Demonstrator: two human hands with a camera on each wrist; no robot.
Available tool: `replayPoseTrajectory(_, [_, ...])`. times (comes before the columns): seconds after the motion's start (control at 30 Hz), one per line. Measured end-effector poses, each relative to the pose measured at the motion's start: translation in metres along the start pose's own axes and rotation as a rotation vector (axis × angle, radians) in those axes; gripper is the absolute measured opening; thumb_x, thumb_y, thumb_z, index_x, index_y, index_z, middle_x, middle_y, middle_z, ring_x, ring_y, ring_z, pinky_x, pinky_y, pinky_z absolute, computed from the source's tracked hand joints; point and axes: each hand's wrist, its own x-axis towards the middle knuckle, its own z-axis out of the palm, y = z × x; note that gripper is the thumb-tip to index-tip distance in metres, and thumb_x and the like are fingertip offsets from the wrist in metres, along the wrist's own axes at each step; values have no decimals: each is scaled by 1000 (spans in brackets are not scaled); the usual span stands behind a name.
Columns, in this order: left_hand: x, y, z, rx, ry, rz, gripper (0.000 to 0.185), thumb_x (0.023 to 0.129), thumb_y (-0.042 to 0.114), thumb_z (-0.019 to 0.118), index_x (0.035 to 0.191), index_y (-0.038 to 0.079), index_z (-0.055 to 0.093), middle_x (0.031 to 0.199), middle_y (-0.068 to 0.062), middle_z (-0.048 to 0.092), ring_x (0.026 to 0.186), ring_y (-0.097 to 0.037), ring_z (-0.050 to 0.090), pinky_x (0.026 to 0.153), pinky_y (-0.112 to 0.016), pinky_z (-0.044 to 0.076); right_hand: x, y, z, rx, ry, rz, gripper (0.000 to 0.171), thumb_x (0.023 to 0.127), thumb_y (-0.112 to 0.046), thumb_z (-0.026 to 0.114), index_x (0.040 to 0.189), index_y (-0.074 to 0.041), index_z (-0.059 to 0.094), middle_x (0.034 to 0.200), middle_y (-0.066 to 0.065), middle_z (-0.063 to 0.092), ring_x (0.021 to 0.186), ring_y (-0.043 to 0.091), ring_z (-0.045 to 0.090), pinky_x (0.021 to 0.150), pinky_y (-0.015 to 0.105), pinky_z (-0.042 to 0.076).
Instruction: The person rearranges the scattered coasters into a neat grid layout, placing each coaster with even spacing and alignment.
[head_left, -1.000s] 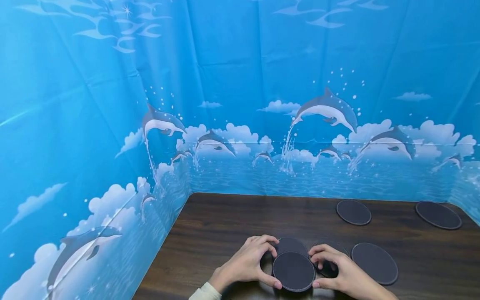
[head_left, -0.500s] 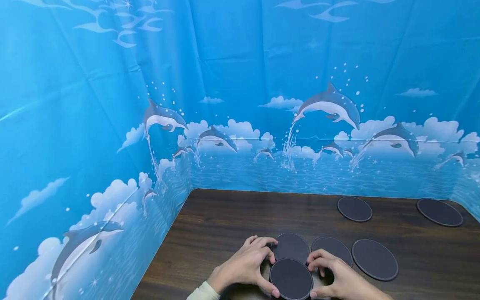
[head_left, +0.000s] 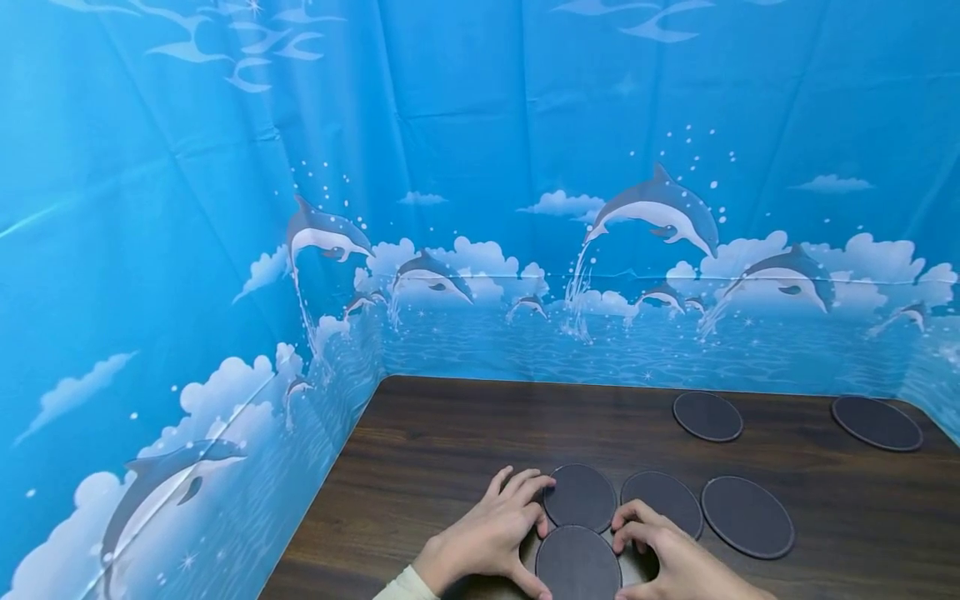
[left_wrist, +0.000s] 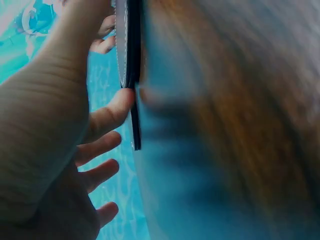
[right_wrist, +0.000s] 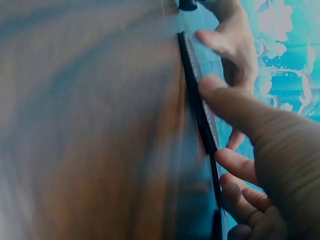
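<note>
At the near side of the table lies a round dark coaster (head_left: 577,565) with a stitched rim. My left hand (head_left: 483,533) holds it by its left edge, thumb near and fingers beyond. From the opposite side my right hand (head_left: 671,554) curves thumb and fingers round the right edge. A second coaster (head_left: 581,498) lies just behind, and the near one meets its rim. In the left wrist view the held coaster (left_wrist: 131,40) appears edge-on, thicker than the piece beyond. The right wrist view shows my thumb on the rim of the coaster (right_wrist: 197,95).
Beside my right hand lies another coaster (head_left: 660,500), partly covered by the fingers, and one more coaster (head_left: 747,517) further right. Two stand apart at the back: one coaster (head_left: 708,417) and a far-right coaster (head_left: 877,423). A dolphin-printed curtain (head_left: 465,208) borders the dark wooden table (head_left: 465,433).
Both hands have drawn the near coaster toward me, so it overlaps the one behind less. The coaster beside the right hand shows more. The head view has tilted slightly down.
</note>
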Motion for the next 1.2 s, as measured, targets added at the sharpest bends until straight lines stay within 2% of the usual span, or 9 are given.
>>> replayPoseTrajectory(0.23, [-2, 1, -5, 73, -46, 39, 56, 72, 79, 71, 94, 30, 57, 160, -7, 32, 148, -27, 26, 114, -61, 24, -1, -5, 2, -113, 4, 21, 34, 81, -37, 88, 103, -22, 66, 118, -1, 50, 85, 5, 49, 65, 26, 39])
replayPoseTrajectory(0.4, [-4, 3, -8, 90, -83, 72, 54, 73, 78, 71, 94, 30, 57, 159, -5, 33, 148, -25, 28, 115, -58, 25, -1, -9, 3, -133, -14, 21, 37, 79, -42, 88, 104, -24, 68, 116, -5, 51, 81, 2, 48, 65, 26, 36])
replayPoseTrajectory(0.57, [-3, 4, -11, 121, -89, 95, 55, 73, 80, 70, 92, 30, 57, 158, -4, 35, 146, -24, 31, 114, -57, 28, 0, -10, 2, -155, -21, 17, 39, 79, -48, 87, 104, -24, 68, 114, -7, 51, 82, 2, 48, 66, 26, 34])
replayPoseTrajectory(0.73, [-2, 5, -12, 124, -92, 89, 55, 73, 80, 69, 92, 29, 57, 157, -4, 37, 145, -22, 32, 114, -56, 29, -1, -11, 1, -138, -35, 53, 38, 80, -47, 86, 105, -25, 68, 114, -9, 50, 83, 2, 47, 66, 26, 34])
replayPoseTrajectory(1.0, [-1, 6, -12, 88, -113, 60, 53, 73, 79, 70, 90, 30, 56, 157, -1, 35, 146, -17, 28, 115, -54, 27, -2, -12, 1, -114, -43, 61, 37, 81, -44, 86, 106, -25, 68, 114, -9, 49, 79, 2, 47, 64, 26, 34])
replayPoseTrajectory(1.2, [-1, 7, -13, 80, -118, 55, 54, 72, 80, 68, 91, 30, 58, 158, -1, 34, 146, -17, 28, 115, -54, 27, -1, -14, -1, -140, -61, 74, 38, 81, -47, 85, 108, -25, 68, 115, -8, 49, 83, 3, 46, 65, 26, 34])
